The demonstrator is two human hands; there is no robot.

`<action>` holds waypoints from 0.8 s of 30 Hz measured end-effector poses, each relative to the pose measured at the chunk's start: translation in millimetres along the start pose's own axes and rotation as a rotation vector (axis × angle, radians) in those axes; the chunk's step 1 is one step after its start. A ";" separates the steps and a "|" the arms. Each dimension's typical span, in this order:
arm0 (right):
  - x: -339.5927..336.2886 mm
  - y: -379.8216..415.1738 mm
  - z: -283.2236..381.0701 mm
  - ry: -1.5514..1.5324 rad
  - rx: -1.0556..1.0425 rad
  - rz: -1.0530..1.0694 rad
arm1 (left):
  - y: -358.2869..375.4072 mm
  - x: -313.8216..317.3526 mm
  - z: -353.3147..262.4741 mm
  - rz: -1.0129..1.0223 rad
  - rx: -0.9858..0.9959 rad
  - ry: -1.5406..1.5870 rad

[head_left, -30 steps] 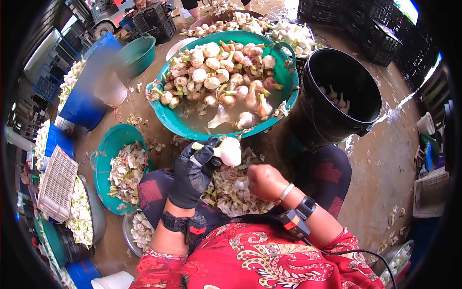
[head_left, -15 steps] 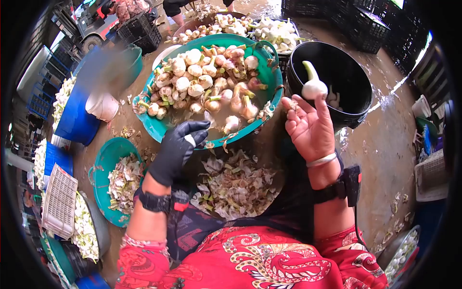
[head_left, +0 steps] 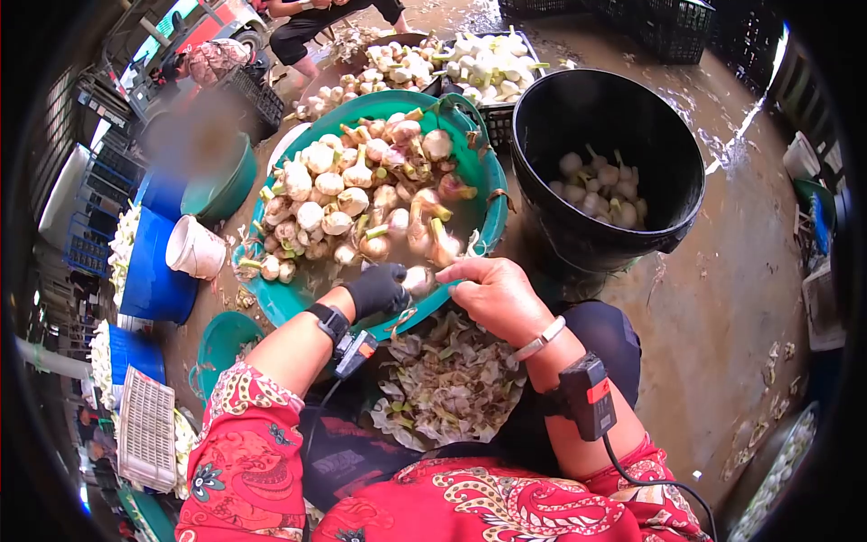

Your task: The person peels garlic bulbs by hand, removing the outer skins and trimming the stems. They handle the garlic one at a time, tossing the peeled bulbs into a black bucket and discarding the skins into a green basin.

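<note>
Garlic bulb [head_left: 417, 278]: centre frame, at the near rim of the teal basin [head_left: 492, 194], wet.
Handling: light, firm, likely slippery; best gripped round the body.
Left hand [head_left: 377, 287]: gloved, fingers curled around the bulb.
Right hand [head_left: 495, 291]: bare, fingertips touching it, loosely bent.
Black bucket [head_left: 673, 194]: upper right, peeled bulbs inside.

left arm: red patterned sleeve, forearm bare, stretched forward and up
left wrist: black strap with a small device, cable trailing back
left hand [head_left: 377, 289]: black glove, fingers curled down, grip closed; what it closes on can't be told
right arm: bare forearm, bent in toward centre
right wrist: pale bangle, behind it a black strap with a box and a cable
right hand [head_left: 495, 291]: bare, palm down, fingers pointing left, fingertips near the left hand
grip, right: partly curled, holding nothing I can make out
</note>
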State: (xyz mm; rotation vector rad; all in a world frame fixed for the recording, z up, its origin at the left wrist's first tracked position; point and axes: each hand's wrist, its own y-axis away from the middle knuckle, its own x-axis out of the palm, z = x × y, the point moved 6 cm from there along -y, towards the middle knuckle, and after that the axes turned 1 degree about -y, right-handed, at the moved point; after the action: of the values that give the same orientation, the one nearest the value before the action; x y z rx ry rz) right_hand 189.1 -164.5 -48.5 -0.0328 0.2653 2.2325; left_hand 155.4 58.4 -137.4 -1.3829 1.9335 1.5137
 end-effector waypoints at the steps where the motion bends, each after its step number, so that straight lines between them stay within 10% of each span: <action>1: 1.2 0.1 -2.4 -0.003 0.005 0.003 | 5.2 -6.2 7.6 0.008 -0.048 0.339; 6: 23.4 3.8 -1.7 0.029 -0.136 -0.030 | 74.4 -55.8 -0.9 -0.297 -0.010 0.777; 10: 39.6 13.3 -4.6 0.453 -0.176 0.126 | 93.2 -47.6 24.4 -0.673 0.041 -0.786; 15: 51.5 33.3 1.0 0.667 -0.027 0.465 | 61.6 -43.1 -20.1 -0.052 0.034 -0.052; 24: 54.6 26.6 -6.0 0.535 -0.157 0.445 | -0.1 -6.0 14.8 0.023 0.065 -0.106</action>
State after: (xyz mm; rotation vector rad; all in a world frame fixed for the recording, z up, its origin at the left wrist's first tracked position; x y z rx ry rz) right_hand 133.7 -139.7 -56.0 -0.7254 0.4149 2.6489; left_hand 154.0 74.2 -138.8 -1.2319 1.9228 1.4889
